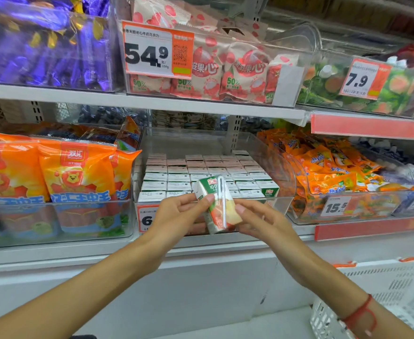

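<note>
Both hands on a small juice carton

Left hand (pixel 176 214) and right hand (pixel 262 221) pinch the green-topped juice carton (pixel 217 206), printed "100%", straw attached, before the clear bin (pixel 284 167).

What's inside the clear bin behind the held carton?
Rows of small cartons fill the clear bin. The held carton, left hand and right hand cover front ones; anything beneath them is hidden.

The left hand (pixel 176 215) hides half the price tag (pixel 145 217) at seven o'clock. The basket (pixel 396 289) at four o'clock is cut off.
</note>
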Tool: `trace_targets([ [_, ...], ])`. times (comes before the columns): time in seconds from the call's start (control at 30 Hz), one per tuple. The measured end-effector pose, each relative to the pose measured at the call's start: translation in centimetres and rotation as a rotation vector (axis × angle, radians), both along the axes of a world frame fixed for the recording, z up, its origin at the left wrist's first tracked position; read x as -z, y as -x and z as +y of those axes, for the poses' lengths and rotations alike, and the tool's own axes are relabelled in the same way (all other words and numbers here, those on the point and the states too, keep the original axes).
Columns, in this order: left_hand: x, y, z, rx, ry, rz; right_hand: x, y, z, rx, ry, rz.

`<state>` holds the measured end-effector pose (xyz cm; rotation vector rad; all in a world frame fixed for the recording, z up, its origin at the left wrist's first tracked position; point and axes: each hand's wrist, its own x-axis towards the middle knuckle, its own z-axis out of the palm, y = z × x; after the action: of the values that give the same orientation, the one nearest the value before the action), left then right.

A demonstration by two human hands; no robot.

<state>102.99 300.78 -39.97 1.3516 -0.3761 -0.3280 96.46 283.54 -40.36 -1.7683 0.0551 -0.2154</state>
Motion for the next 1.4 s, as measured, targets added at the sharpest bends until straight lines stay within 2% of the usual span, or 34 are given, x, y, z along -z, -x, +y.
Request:
trace_targets([
  [0.1, 0.0, -0.2, 0.2, 0.04, -0.009, 0.004, 0.1, 0.0, -0.5, -0.078, -0.095, 0.095],
  [0.2, 0.1, 0.0, 0.1, 0.066, -0.017, 0.006, 0.1, 0.1, -0.3, -0.145, -0.135, 0.1],
  [0.37, 0.1, 0.1, -0.1, -0.023, 0.012, -0.016, -0.1, 0.3, -0.1, 0.017, -0.117, 0.005],
  [0.47, 0.1, 0.3, -0.1, -0.116, 0.021, -0.075, -0.2, 0.5, 0.2, 0.139, 0.0, -0.102],
  [0.63, 0.1, 0.9, -0.7, -0.079, 0.011, -0.1, 0.7, 0.9, 1.7, 0.25, 0.334, -0.306],
  [0.73, -0.1, 0.9, -0.4, -0.126, -0.071, -0.199, 1.1, 1.1, 1.9, 0.179, 0.358, -0.288],
  [0.83, -0.6, 0.7, 0.4, -0.087, -0.096, -0.36, 0.3, 1.2, 1.2, -0.048, 0.15, -0.187],
  [0.9, -0.8, 0.6, 0.7, -0.096, -0.196, -0.521, -0.3, 1.1, 0.8, -0.119, -0.002, -0.149],
  [0.97, -0.7, 0.7, 0.8, -0.129, -0.282, -0.654, -0.5, 1.0, 0.7, -0.12, -0.105, -0.141],
  [1.13, -0.6, 0.4, 0.8, -0.186, -0.302, -0.799, -1.1, 1.1, 0.6, -0.121, -0.148, -0.131],
  [1.3, -0.1, 0.6, 0.6, -0.166, -0.328, -0.993, -1.4, 1.4, 0.9, 0.018, -0.061, -0.162],
  [1.4, 0.3, 0.5, 0.4, -0.156, -0.323, -1.039, -1.5, 1.5, 0.7, 0.052, -0.043, -0.194],
])
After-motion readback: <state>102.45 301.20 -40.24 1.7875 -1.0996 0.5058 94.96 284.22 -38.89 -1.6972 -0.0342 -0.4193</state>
